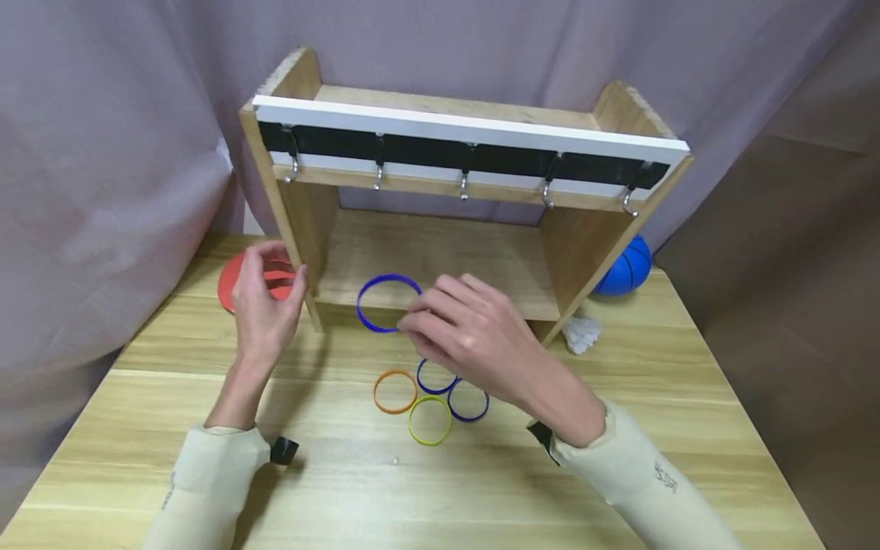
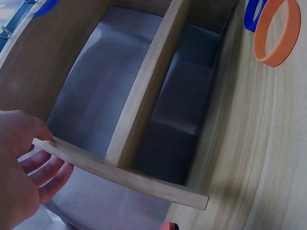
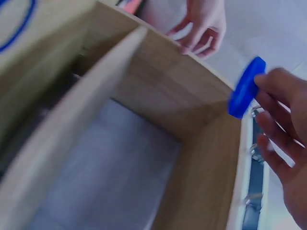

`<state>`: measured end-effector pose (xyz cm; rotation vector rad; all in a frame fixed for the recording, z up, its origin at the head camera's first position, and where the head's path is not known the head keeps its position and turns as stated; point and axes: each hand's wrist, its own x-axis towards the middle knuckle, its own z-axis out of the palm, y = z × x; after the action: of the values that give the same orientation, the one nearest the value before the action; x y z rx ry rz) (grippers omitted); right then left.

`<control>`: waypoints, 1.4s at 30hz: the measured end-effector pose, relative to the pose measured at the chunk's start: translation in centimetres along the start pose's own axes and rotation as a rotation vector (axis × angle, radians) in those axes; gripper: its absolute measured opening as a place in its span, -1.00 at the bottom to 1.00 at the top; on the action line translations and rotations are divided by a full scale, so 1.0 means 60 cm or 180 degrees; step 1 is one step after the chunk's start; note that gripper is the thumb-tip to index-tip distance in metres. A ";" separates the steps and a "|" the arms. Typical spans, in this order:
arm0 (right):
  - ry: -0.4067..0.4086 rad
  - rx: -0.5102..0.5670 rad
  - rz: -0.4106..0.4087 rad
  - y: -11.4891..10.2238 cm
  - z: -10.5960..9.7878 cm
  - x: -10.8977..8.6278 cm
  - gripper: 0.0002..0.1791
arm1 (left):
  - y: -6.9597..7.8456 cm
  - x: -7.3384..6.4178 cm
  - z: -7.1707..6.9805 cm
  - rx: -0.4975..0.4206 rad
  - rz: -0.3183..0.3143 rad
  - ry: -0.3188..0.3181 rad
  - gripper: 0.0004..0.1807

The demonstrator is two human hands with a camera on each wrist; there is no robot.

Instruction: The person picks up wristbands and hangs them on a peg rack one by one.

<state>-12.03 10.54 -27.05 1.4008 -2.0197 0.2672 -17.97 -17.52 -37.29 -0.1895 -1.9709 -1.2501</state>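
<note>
Greyish-purple curtains hang beyond a wood-grain table, whose side edges slant inward toward the far end. From the head, a wooden shelf stands at the far side, its white rail bearing five metal hooks. Before its open bay, the right hand holds a blue ring, with room between ring and both side panels. Nearer lie an orange ring, a yellow ring and two more blue rings, close together. At left, the left hand is beside a red disc; at right sit a blue ball and a white shuttlecock.

From the left wrist, the left thumb and fingers clamp the shelf's left edge from opposite sides; the gap beneath its board also shows.

From the right wrist, the held ring appears edge-on, a broad band pinched at one end by thumb and fingers, the lower fingers spread apart.
</note>
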 end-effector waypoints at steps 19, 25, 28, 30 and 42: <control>0.0943 -0.1621 -0.0404 0.023 0.034 0.162 -0.79 | 0.001 -0.002 0.001 -0.0019 0.0042 -0.0005 -0.63; 0.0805 -0.1750 -0.0389 0.025 0.047 0.177 -0.75 | -0.002 -0.001 0.000 0.0001 0.0050 -0.0003 -0.63; 0.0727 -0.1756 -0.0390 0.025 0.052 0.179 -0.72 | -0.003 0.000 0.000 0.0001 0.0051 -0.0008 -0.63; 0.0689 -0.1753 -0.0403 0.026 0.056 0.178 -0.70 | -0.003 -0.001 0.001 -0.0006 0.0049 -0.0023 -0.62; 0.0528 -0.1739 -0.0477 0.030 0.074 0.167 -0.68 | -0.004 -0.001 0.001 -0.0002 0.0055 0.0000 -0.62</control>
<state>-17.53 1.44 -23.92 1.1278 -1.6704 -0.2163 -18.06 -17.58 -37.49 -0.2065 -1.9649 -1.2396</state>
